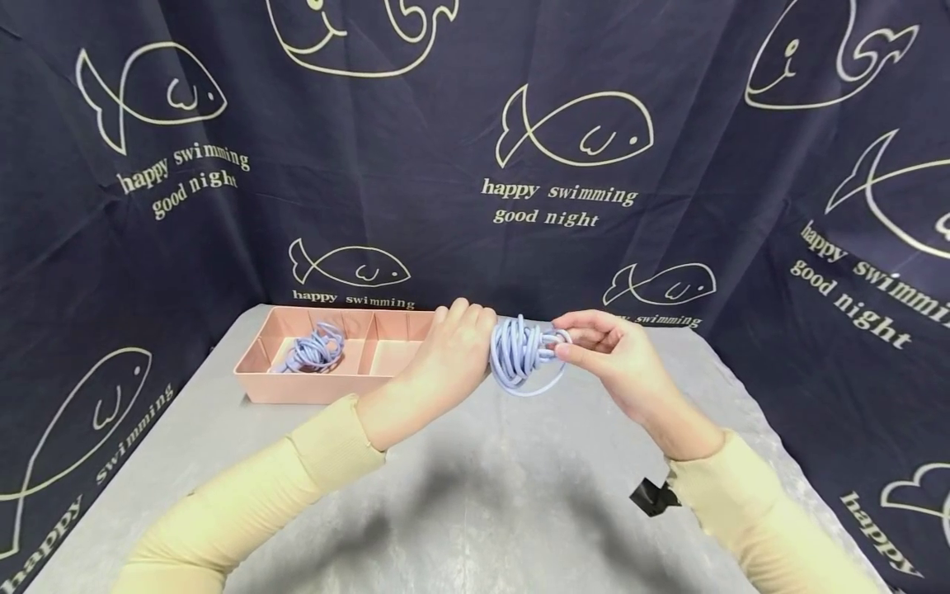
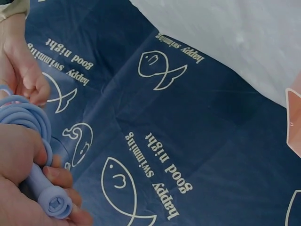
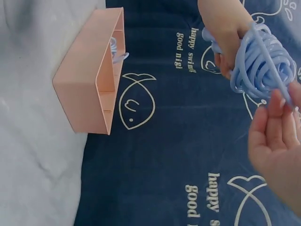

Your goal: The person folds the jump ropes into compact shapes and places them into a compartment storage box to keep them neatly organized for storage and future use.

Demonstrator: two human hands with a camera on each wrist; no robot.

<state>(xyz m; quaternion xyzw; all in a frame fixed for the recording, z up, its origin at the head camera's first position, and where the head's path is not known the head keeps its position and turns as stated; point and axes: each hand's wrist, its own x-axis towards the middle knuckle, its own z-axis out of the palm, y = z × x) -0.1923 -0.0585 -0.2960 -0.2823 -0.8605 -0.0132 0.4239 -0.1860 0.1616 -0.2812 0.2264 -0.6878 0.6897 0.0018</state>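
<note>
A light-blue jump rope (image 1: 515, 355) is wound into a thick bundle above the grey table. My left hand (image 1: 449, 351) grips its handle; the handle's hollow end (image 2: 55, 202) sticks out of the fist in the left wrist view. On the bundle's other side, my right hand (image 1: 623, 363) pinches a strand of the cord between thumb and fingertips. That strand (image 3: 270, 61) crosses the front of the coils in the right wrist view. A second coil of blue cord (image 1: 315, 351) lies in the left part of a pink divided box (image 1: 297, 388).
The pink box stands at the back left of the grey table (image 1: 475, 511), behind the left forearm, with dividers inside. A dark blue curtain (image 1: 416, 165) with fish prints hangs around the table's back and sides. Something black (image 1: 653, 497) sticks out by the right cuff.
</note>
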